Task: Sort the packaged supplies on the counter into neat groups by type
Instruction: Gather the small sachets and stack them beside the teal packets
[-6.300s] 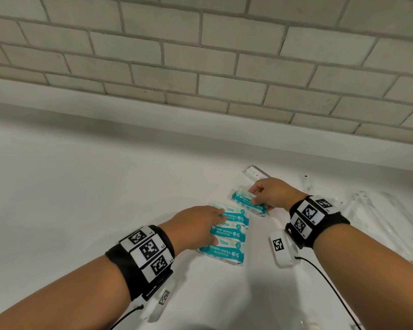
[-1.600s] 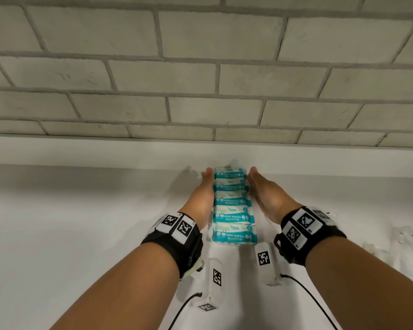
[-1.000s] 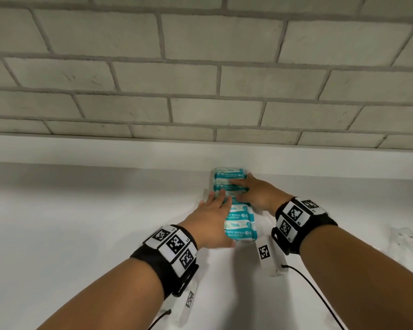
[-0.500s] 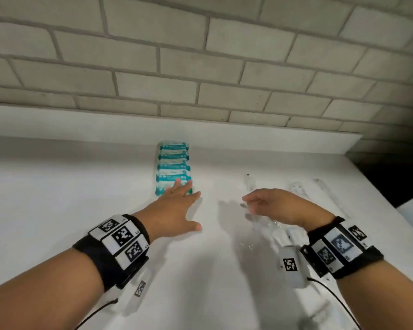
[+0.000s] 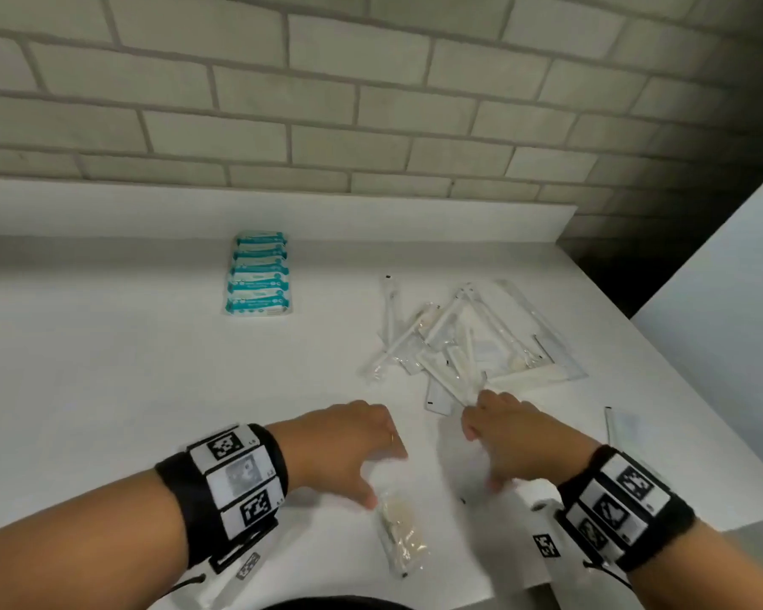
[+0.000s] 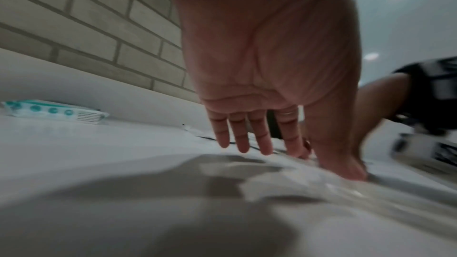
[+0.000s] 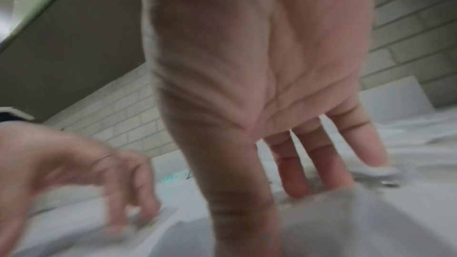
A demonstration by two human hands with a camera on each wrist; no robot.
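Clear packet [image 5: 399, 532]: near edge of tabletop [image 5: 106, 367], left hand [image 5: 344, 446] just above, fingers spread, holding nothing. Judged light, crinkly, slippery; best pinched at a sealed end. Right hand [image 5: 507, 438]: fingers extended, empty, beside loose pile of clear packets [image 5: 463, 345]. Wipe packs [image 5: 258, 275]: stacked in a row near wall.

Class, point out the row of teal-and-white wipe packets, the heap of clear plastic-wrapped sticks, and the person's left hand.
row of teal-and-white wipe packets [image 5: 259, 275], head view, middle packet.
heap of clear plastic-wrapped sticks [image 5: 459, 345], head view, centre.
left hand [image 5: 344, 446], head view, back of hand.
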